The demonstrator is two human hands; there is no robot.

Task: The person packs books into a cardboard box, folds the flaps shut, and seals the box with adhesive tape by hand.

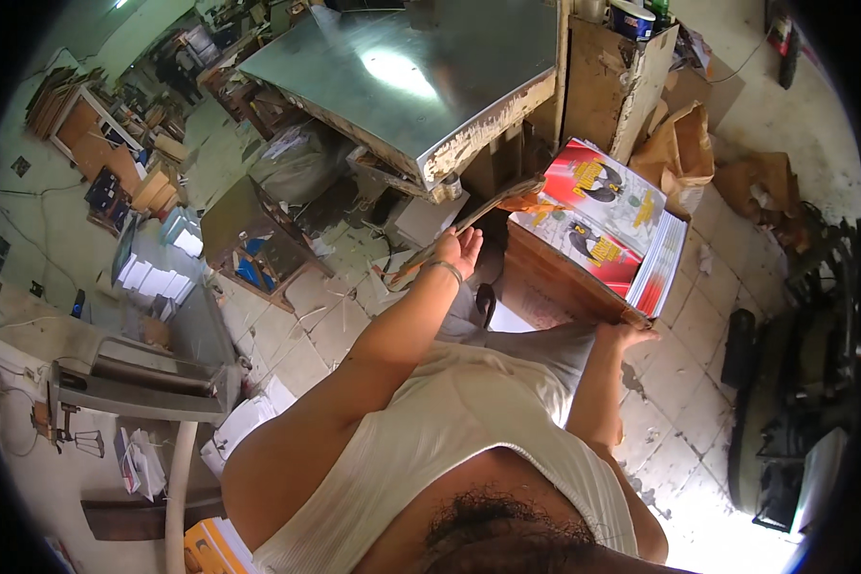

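Observation:
A brown cardboard carton (543, 275) stands tilted in front of me, to the right. Two stacks of red and white booklets (593, 230) fill its top, their page edges showing on the right. My right hand (627, 337) grips the carton's near right corner, the fingers partly hidden beneath it. Left of the carton, my left hand (461, 253) is turned palm up. Its fingers curl against a long, thin brown strip (496, 203) that runs to the carton's far left edge; it may be a flap seen edge-on.
A metal-topped table (354, 81) with a chipped edge stands beyond the carton. Brown paper bags (676, 153) lie at the far right, and a dark machine (784, 411) stands at the right. A low wooden stool (258, 244) and paper stacks (158, 273) are at the left.

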